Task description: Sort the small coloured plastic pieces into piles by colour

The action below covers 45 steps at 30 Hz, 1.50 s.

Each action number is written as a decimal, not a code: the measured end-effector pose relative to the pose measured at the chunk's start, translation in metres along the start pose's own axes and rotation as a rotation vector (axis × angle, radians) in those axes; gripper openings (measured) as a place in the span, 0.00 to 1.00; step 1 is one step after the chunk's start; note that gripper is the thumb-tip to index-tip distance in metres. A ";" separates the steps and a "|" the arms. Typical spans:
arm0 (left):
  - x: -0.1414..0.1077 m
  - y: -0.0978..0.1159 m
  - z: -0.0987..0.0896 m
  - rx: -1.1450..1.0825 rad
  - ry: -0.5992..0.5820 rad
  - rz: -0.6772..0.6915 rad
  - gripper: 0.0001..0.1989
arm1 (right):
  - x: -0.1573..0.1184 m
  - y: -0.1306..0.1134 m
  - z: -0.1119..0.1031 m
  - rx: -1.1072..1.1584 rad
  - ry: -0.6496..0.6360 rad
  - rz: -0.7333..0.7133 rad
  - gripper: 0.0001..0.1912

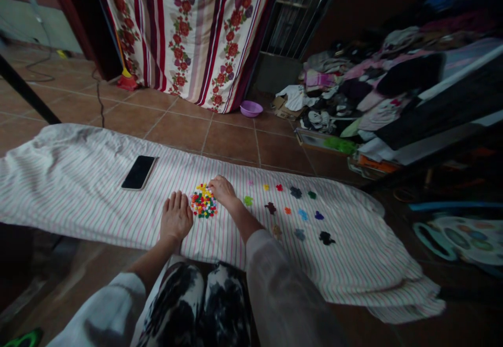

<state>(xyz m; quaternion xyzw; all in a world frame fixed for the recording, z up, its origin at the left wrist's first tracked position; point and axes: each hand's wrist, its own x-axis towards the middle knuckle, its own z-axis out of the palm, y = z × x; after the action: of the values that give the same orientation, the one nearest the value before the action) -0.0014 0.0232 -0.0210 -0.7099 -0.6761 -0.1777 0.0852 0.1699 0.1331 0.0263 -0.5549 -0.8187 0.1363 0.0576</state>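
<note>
A heap of small mixed-colour pieces [204,202], red, yellow, green, white and orange, lies on the striped cloth [98,205]. Flat on the cloth, just left of the heap, rests my left hand [176,216] with its fingers stretched out. My right hand [222,189] is at the heap's upper right edge, fingers pinched together. Whatever is between those fingertips is too small to tell. To the right are little piles sorted by colour, among them a dark brown pile [271,208], a light green pile [248,200], a red pile [279,187] and a black pile [326,238].
A phone [139,172] lies on the cloth at the left. Beyond the cloth-covered surface are a tiled floor, a purple basin [251,108] and a flowered curtain [188,38]. Heaped clothes [353,85] fill the back right, and a pale blue plastic item [463,239] stands at the right.
</note>
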 end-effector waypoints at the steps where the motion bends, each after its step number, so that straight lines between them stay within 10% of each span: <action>1: 0.000 0.000 0.000 0.002 -0.001 0.000 0.24 | 0.000 -0.001 -0.001 -0.015 -0.008 -0.011 0.14; 33: 0.002 0.001 -0.003 -0.030 -0.012 -0.010 0.24 | 0.000 0.001 -0.002 -0.098 -0.025 -0.194 0.11; 45: 0.001 0.001 -0.003 -0.037 0.006 -0.008 0.24 | -0.001 0.012 0.004 0.216 0.161 -0.201 0.04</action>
<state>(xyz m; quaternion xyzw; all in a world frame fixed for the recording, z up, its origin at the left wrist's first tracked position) -0.0009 0.0235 -0.0179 -0.7082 -0.6753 -0.1926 0.0735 0.1803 0.1355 0.0194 -0.4698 -0.8434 0.1722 0.1958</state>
